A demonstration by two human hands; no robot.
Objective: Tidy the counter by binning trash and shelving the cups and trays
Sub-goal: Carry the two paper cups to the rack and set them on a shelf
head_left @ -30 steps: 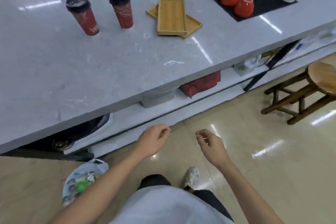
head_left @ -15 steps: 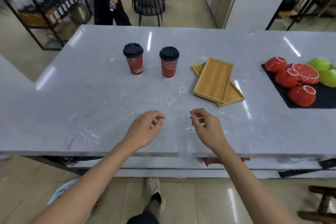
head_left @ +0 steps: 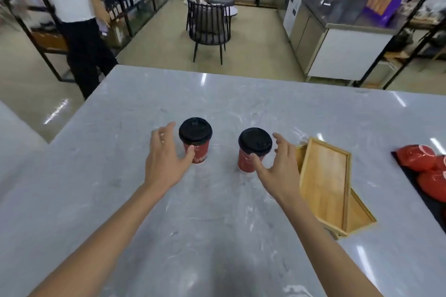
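Note:
Two red paper cups with black lids stand upright on the grey marble counter [head_left: 217, 224]. My left hand [head_left: 166, 159] is spread open around the left cup [head_left: 196, 140], thumb touching its side, fingers at its far left. My right hand [head_left: 277, 164] is spread open around the right cup [head_left: 253, 149], thumb at its front, fingers to its right. Neither hand has closed on a cup. Two stacked wooden trays [head_left: 325, 183] lie just right of my right hand.
Red bowls [head_left: 420, 159] sit on a black mat at the counter's right edge. Beyond the counter a person [head_left: 79, 21] stands at the far left, a dark chair [head_left: 207, 24] in the middle, a steel cabinet [head_left: 337, 46] at the right.
Both hands have gone from loosely curled near the counter's front edge to spread open at the two cups. My view has risen and moved closer to the counter.

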